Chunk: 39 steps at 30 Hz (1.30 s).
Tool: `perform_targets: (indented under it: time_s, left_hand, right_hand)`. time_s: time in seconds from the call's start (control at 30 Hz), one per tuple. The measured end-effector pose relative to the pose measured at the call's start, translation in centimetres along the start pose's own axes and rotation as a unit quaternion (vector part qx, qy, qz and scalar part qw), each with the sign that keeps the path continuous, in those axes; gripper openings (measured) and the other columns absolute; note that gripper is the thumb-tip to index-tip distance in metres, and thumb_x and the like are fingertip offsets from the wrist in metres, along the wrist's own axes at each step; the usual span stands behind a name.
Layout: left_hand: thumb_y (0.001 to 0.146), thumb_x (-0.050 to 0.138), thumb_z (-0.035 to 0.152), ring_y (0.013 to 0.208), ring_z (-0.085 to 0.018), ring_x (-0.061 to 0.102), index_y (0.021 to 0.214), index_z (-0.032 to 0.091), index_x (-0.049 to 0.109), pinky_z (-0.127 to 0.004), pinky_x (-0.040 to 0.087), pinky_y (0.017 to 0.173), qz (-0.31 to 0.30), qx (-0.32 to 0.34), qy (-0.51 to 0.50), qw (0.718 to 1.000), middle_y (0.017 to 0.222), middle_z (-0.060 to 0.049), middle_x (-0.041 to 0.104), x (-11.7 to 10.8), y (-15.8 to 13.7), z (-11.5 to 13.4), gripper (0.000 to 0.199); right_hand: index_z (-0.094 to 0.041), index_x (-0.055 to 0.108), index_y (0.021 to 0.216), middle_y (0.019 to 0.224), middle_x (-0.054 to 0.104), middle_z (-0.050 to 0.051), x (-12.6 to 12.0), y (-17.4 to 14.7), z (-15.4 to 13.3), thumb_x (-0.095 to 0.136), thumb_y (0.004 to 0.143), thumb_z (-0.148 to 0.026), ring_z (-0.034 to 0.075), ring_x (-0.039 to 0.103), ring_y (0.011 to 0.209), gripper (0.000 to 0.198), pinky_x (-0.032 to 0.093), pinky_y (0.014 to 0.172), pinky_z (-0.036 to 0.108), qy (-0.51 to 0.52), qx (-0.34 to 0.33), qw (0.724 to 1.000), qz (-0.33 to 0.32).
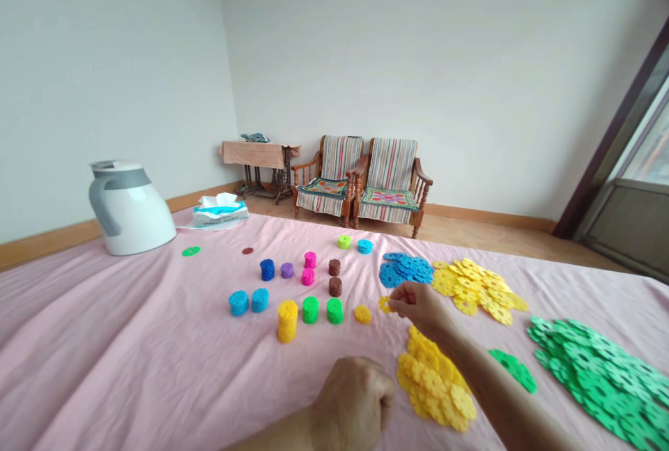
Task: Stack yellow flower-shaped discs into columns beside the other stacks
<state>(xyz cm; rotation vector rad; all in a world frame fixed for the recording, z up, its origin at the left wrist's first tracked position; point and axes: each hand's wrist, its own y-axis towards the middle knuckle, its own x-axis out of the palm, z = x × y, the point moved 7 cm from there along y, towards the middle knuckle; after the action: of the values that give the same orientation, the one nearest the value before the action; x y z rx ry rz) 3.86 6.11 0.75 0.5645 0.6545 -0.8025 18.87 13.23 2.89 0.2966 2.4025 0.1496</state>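
Between its fingertips my right hand [418,304] pinches a yellow snowflake disc [385,304]. A short stack of yellow discs [362,314] sits just left of it on the pink cloth. My left hand [352,395] rests closed in front, its fingers curled under; whether it holds anything is hidden. Beside it lies a heap of yellow discs [433,381]. Beyond my right hand are a blue heap [405,270] and another yellow heap [475,287]. Neat stacks stand to the left: a tall yellow stack [287,321], green stacks [310,310], and light blue stacks [239,302].
More small stacks, including brown [334,287], pink [308,276] and dark blue [267,270], stand in the middle. Green discs [601,374] form a big heap at right. A white jug [136,214] and a tissue box [220,212] stand at the far left.
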Motion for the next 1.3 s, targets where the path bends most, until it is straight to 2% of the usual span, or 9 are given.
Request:
perform_targets:
  time_s: [0.13, 0.23, 0.47, 0.6, 0.73, 0.9, 1.03, 1.3]
  left_hand:
    - [0.054, 0.043, 0.001, 0.050, -0.008, 0.046, 0.046, 0.015, 0.043, -0.019, 0.032, 0.054, 0.005, -0.007, -0.017, 1.000, 0.049, 0.004, 0.049, -0.3, 0.1, -0.1, 0.016]
    - [0.055, 0.044, 0.001, 0.051, -0.008, 0.046, 0.046, 0.015, 0.044, -0.018, 0.032, 0.054, 0.005, -0.006, -0.026, 1.000, 0.049, 0.004, 0.050, -0.3, 0.0, -0.1, 0.017]
    - [0.056, 0.044, 0.000, 0.053, -0.009, 0.050, 0.047, 0.016, 0.045, -0.018, 0.037, 0.059, -0.008, 0.002, -0.029, 1.000, 0.052, 0.003, 0.053, -0.1, -0.1, -0.3, 0.019]
    - [0.057, 0.045, -0.001, 0.054, -0.010, 0.053, 0.048, 0.016, 0.047, -0.018, 0.038, 0.059, -0.014, -0.003, -0.023, 1.000, 0.053, 0.003, 0.055, -0.3, 0.0, -0.2, 0.020]
    - [0.060, 0.046, -0.001, 0.055, -0.010, 0.054, 0.048, 0.016, 0.046, -0.018, 0.039, 0.059, -0.030, -0.011, -0.014, 0.999, 0.053, 0.004, 0.054, -0.1, 0.0, -0.2, 0.021]
    - [0.062, 0.047, 0.000, 0.056, -0.010, 0.054, 0.049, 0.017, 0.047, -0.018, 0.039, 0.059, -0.033, -0.013, -0.009, 0.999, 0.054, 0.004, 0.055, 0.1, 0.0, -0.6, 0.021]
    - [0.061, 0.047, 0.000, 0.055, -0.010, 0.053, 0.049, 0.017, 0.048, -0.018, 0.038, 0.058, -0.017, -0.003, -0.019, 1.000, 0.054, 0.004, 0.055, 0.1, -0.1, -0.7, 0.020]
    - [0.061, 0.047, 0.000, 0.055, -0.010, 0.054, 0.049, 0.017, 0.048, -0.019, 0.039, 0.060, -0.022, -0.007, -0.020, 1.000, 0.055, 0.003, 0.055, 0.1, -0.1, -0.6, 0.021]
  right_hand:
    - [-0.015, 0.066, 0.068, 0.059, 0.067, 0.001, 2.9, 0.8, -1.1, 0.057, 0.066, -0.021, 0.013, 0.059, 0.054, 0.011, 0.038, 0.048, 0.021, 0.017, 0.014, 1.000, -0.022]
    - [-0.015, 0.067, 0.067, 0.059, 0.067, 0.002, 3.9, 1.3, -1.1, 0.058, 0.065, -0.021, 0.013, 0.060, 0.055, 0.011, 0.038, 0.048, 0.021, 0.009, 0.027, 0.999, -0.019]
    - [-0.016, 0.067, 0.063, 0.057, 0.066, 0.001, 3.6, 0.9, -1.9, 0.058, 0.065, -0.018, 0.014, 0.059, 0.056, 0.009, 0.037, 0.050, 0.022, -0.026, 0.009, 1.000, -0.007]
    - [-0.016, 0.066, 0.064, 0.064, 0.068, 0.004, 3.2, 0.7, -2.1, 0.054, 0.068, -0.016, 0.016, 0.061, 0.062, 0.013, 0.042, 0.057, 0.024, -0.036, -0.010, 0.999, -0.003]
    - [-0.016, 0.068, 0.081, 0.078, 0.071, 0.005, 3.3, 0.0, -2.9, 0.055, 0.070, -0.017, 0.017, 0.063, 0.070, 0.016, 0.047, 0.065, 0.027, -0.030, -0.054, 0.998, -0.014]
    - [-0.019, 0.067, 0.108, 0.103, 0.068, 0.008, 4.4, -1.9, -6.0, 0.056, 0.069, -0.010, 0.022, 0.059, 0.097, 0.041, 0.044, 0.089, 0.036, -0.061, -0.212, 0.972, -0.081]
    - [-0.017, 0.069, 0.099, 0.098, 0.067, 0.009, 5.0, -2.3, -6.7, 0.053, 0.071, -0.007, 0.021, 0.057, 0.095, 0.034, 0.043, 0.088, 0.035, -0.073, -0.226, 0.963, -0.129]
    - [-0.017, 0.069, 0.088, 0.089, 0.064, 0.007, 5.3, -1.8, -6.1, 0.051, 0.070, -0.004, 0.019, 0.057, 0.088, 0.029, 0.044, 0.082, 0.033, -0.068, -0.231, 0.962, -0.131]
